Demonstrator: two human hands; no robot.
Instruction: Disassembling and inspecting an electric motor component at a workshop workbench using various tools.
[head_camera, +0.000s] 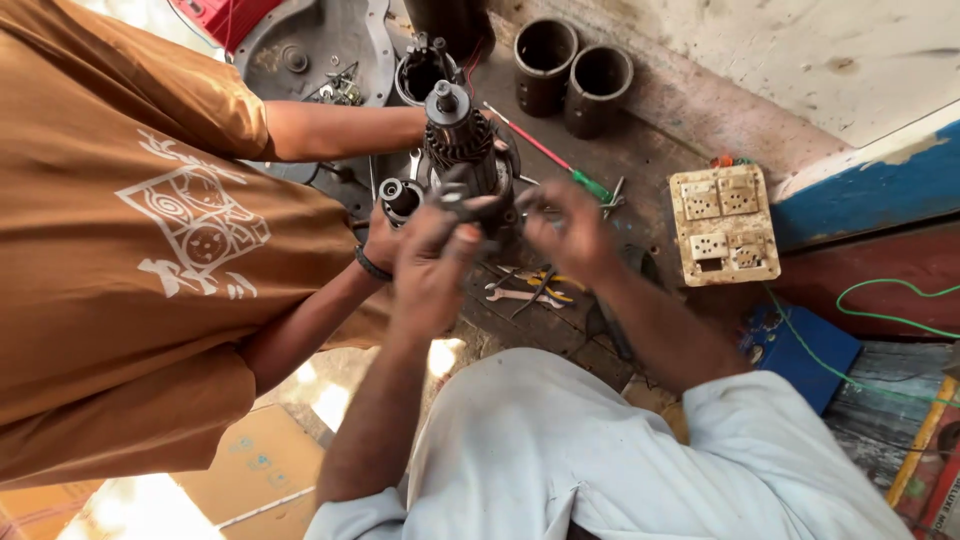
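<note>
Grimy workbench (640, 150), motor armature (458, 135) upright, shaft pointing up, both hands' fingers (455, 235) pinching small part (458, 198)

A worn, dark wooden bench (650, 150) carries the clutter. Two dark metal cylinders (572, 68) stand side by side near its back edge, against the pale wall. A screwdriver (555, 158) with a red shaft and green handle lies slanted just in front of them. To the right sits a grimy cream socket board (724, 222). Nearer the front edge lie a small spanner (520, 294) and yellow-handled pliers (552, 285), close together
</note>
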